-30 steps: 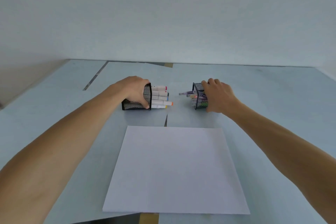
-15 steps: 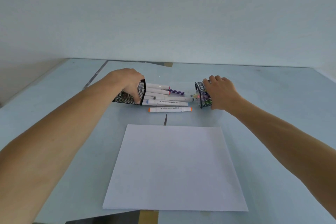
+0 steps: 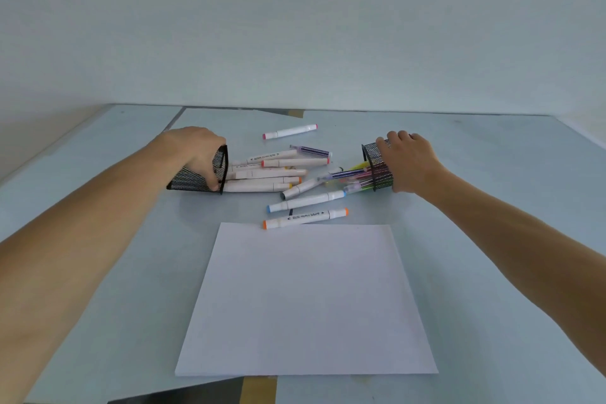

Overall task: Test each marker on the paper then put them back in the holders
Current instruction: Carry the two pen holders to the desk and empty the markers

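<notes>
Both hands are busy: the left hand (image 3: 193, 154) grips a black mesh holder (image 3: 200, 174) tipped on its side at ten o'clock from the paper (image 3: 305, 298), while the right hand (image 3: 410, 161) clutches a second mesh holder (image 3: 377, 161) at one o'clock, thin pens (image 3: 347, 179) spilling out. White markers (image 3: 262, 174) lie scattered between them on the table (image 3: 98, 239), the orange-capped marker (image 3: 305, 217) touching the paper's far edge.

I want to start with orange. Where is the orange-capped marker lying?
In the head view the orange-capped marker lies on the table centre, along the paper's far edge, just nearer than the blue-capped marker.
</notes>
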